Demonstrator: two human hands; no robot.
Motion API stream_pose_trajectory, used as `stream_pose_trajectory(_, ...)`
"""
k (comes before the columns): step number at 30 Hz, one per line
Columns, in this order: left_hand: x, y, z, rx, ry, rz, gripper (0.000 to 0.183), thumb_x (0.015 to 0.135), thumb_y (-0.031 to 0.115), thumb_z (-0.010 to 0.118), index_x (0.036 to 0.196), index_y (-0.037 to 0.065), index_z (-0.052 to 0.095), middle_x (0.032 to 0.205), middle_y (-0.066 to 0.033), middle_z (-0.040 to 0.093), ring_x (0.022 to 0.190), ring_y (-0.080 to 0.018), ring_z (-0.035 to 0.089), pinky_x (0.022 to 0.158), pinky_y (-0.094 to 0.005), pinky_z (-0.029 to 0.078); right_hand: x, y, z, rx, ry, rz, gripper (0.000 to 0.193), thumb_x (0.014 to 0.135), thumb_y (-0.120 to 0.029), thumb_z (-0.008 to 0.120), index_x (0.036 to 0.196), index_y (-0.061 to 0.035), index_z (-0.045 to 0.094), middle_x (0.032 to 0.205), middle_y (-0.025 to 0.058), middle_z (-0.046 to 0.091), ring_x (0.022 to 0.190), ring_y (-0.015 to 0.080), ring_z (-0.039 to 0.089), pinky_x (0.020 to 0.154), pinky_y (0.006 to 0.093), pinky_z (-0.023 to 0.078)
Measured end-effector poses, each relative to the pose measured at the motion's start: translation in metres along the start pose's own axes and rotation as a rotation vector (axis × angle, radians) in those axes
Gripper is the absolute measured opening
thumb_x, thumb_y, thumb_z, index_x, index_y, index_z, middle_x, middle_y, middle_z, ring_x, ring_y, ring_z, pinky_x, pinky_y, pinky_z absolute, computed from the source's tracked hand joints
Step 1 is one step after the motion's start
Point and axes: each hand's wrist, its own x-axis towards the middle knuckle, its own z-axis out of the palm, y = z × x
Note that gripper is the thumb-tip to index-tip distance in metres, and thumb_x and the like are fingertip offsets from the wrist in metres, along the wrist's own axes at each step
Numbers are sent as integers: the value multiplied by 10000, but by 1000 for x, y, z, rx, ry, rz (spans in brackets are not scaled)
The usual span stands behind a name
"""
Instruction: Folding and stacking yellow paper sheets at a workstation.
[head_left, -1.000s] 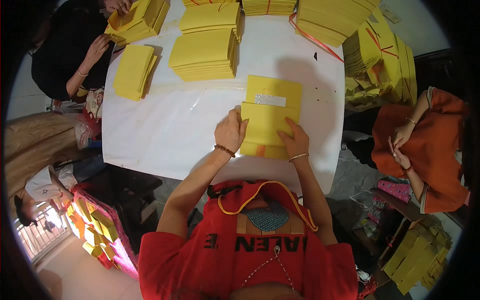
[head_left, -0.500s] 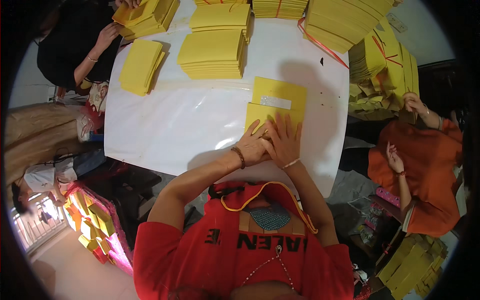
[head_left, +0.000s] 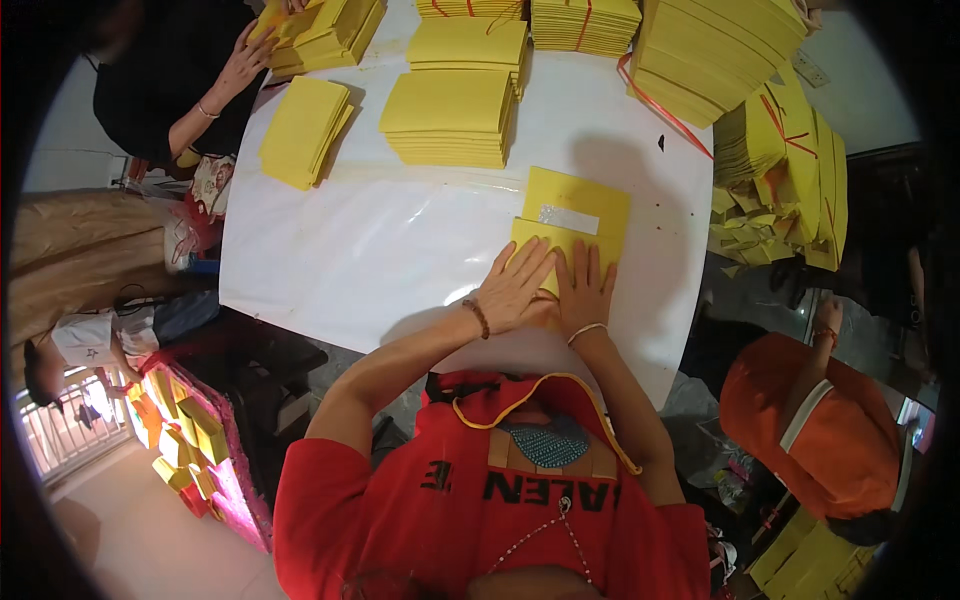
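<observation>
A yellow paper envelope (head_left: 580,195) lies on the white-covered table in front of me, its flap end pointing away. Across it, just beyond the folded edge, runs a pale, shiny strip (head_left: 568,219). My left hand (head_left: 515,288) presses flat on the near left part of the envelope with its fingers stretched out. Beside it my right hand (head_left: 586,292) also lies flat, fingers spread and pointing away from me. Both palms hide most of the envelope's near end. Neither hand grips anything.
Stacks of yellow envelopes (head_left: 445,115) stand across the far side of the white table (head_left: 350,235). A smaller pile (head_left: 302,130) lies left. Red straps tie a tall bundle (head_left: 785,150) at right. One person in black works far left; another in orange (head_left: 815,430) bends at right.
My hands, closer together and overlapping before, are now laid side by side, flat on the envelope. The person in orange has bent down. The whole view has shifted slightly.
</observation>
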Motion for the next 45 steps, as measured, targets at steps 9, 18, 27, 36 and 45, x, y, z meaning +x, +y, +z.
stream_pose_trajectory(9, -6, 5, 3, 343, -93, -57, 698, 836, 508, 460, 1378, 105, 285, 1419, -203, 234, 1331, -338, 187, 1071, -473, 127, -10, 16, -24, 7, -114, -11, 715, 796, -580, 466, 1372, -186, 310, 1467, 109, 156, 1351, 346, 98, 994, 656, 63)
stream_pose_trajectory(18, -1, 5, -2, 499, -91, 78, 655, 847, 502, 452, 1375, 143, 303, 1412, -167, 267, 1321, -316, 213, 1055, -478, 174, -14, 21, -19, 79, -5, 35, 768, 754, -613, 500, 1370, -194, 315, 1473, 94, 148, 1349, 356, 96, 951, 700, 84)
stream_pose_trajectory(27, 5, -8, -4, 362, -200, 187, 589, 860, 422, 491, 1352, 142, 332, 1406, -75, 304, 1307, -277, 234, 1052, -477, 178, -10, 35, -9, 249, -121, 54, 623, 875, -453, 412, 1393, -145, 255, 1489, 81, 91, 1367, 325, 14, 991, 663, 18)
stream_pose_trajectory(36, 14, 2, 6, 746, -230, 524, 488, 803, 250, 519, 1192, -43, 485, 1207, -258, 476, 1023, -288, 511, 837, -375, 421, -5, 52, -8, 302, -202, 38, 568, 894, -389, 397, 1391, -151, 259, 1493, 74, 74, 1368, 326, 29, 999, 648, 25)
stream_pose_trajectory(45, 21, 19, 27, 763, 88, 406, 382, 736, 219, 524, 1047, 3, 572, 951, -143, 553, 859, -218, 521, 703, -306, 429, -5, 52, -23, 623, 11, 77, 524, 908, -383, 396, 1369, -143, 325, 1450, 104, 234, 1360, 278, 147, 1029, 590, 23)
